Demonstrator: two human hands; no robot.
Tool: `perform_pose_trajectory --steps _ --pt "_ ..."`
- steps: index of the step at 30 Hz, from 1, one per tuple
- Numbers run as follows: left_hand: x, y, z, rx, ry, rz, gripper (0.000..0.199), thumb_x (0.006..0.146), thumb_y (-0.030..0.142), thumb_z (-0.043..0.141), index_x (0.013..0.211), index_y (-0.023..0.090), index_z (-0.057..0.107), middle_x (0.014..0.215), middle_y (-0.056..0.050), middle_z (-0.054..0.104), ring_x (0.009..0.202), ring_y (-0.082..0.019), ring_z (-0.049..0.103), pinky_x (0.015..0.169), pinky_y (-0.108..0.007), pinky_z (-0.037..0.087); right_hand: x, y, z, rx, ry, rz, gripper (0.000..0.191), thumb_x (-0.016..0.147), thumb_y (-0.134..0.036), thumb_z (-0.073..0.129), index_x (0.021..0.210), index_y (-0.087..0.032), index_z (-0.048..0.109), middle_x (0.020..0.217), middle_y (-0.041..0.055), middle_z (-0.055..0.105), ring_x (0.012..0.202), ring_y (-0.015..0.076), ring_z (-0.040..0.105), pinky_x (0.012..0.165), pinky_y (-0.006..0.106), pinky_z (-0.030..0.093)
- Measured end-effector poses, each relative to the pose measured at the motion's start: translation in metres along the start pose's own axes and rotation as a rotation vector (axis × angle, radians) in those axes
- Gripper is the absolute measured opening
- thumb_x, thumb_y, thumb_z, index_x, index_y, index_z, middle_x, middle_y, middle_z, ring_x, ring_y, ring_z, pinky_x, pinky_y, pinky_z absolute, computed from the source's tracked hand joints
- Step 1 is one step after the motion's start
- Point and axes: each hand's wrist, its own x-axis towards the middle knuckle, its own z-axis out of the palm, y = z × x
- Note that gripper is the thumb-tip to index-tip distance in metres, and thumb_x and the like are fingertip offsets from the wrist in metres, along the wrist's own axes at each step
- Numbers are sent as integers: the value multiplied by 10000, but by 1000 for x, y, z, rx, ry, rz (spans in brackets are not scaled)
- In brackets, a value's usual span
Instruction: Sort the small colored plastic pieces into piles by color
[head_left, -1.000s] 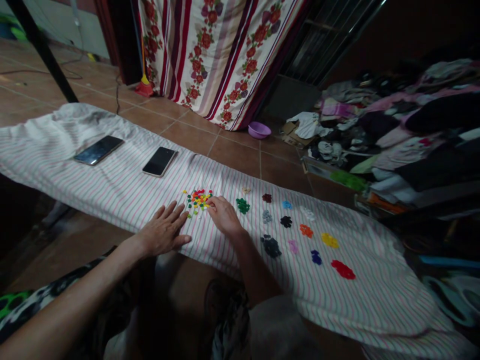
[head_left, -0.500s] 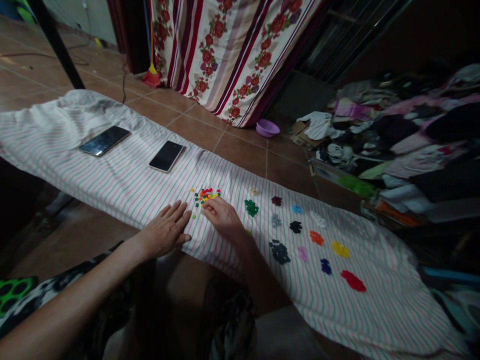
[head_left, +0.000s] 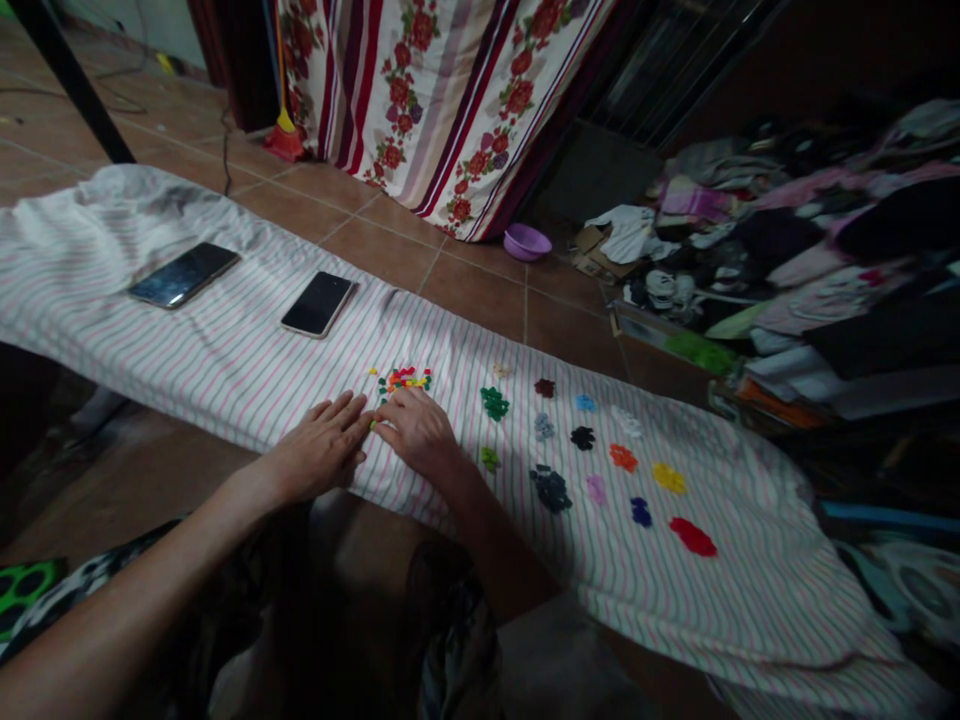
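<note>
My left hand (head_left: 324, 447) lies flat on the striped cloth, fingers stretched out and holding nothing. Close beside it, my right hand (head_left: 417, 432) has its thumb and fingertips pinched at a small lime-green piece (head_left: 373, 425). Just beyond the right hand is a mixed heap of small pieces (head_left: 405, 379) in red, orange, yellow and green, partly covered by the fingers. Right of that hand, pieces are sorted by colour, among them a dark green pile (head_left: 494, 403), a lime-green pile (head_left: 490, 459), a dark grey pile (head_left: 550, 489) and a red pile (head_left: 693, 537).
The striped cloth (head_left: 247, 370) covers a long surface. Two phones lie on it, a larger phone (head_left: 185, 275) and a smaller phone (head_left: 319, 304). Beyond are a floral curtain (head_left: 442, 110), a purple basin (head_left: 527, 242), a broom (head_left: 285, 138) and heaped clothes (head_left: 787, 230).
My right hand has moved left and nearer to my left hand, its fingertips now at the lime-green piece. The lime-green pile behind its wrist is now uncovered. The view has shifted slightly.
</note>
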Motion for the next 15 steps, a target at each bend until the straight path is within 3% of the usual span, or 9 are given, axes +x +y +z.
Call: perform_pose_trajectory --steps 8,15 --pt "0 2 -6 20 -70 -14 502 929 170 265 1403 81 405 1512 -211 346 1422 -314 265 1123 -502 306 -3 -12 5 -63 19 55 153 913 -288 536 932 -185 647 955 77 573 993 218 489 914 348 400" --pt "-1 4 -14 52 -128 -1 522 893 143 310 1405 66 379 1510 -225 340 1424 -333 247 1118 -508 317 -1 -20 -1 -101 -8 91 146 908 -250 520 905 -173 644 956 94 587 985 238 492 905 373 405"
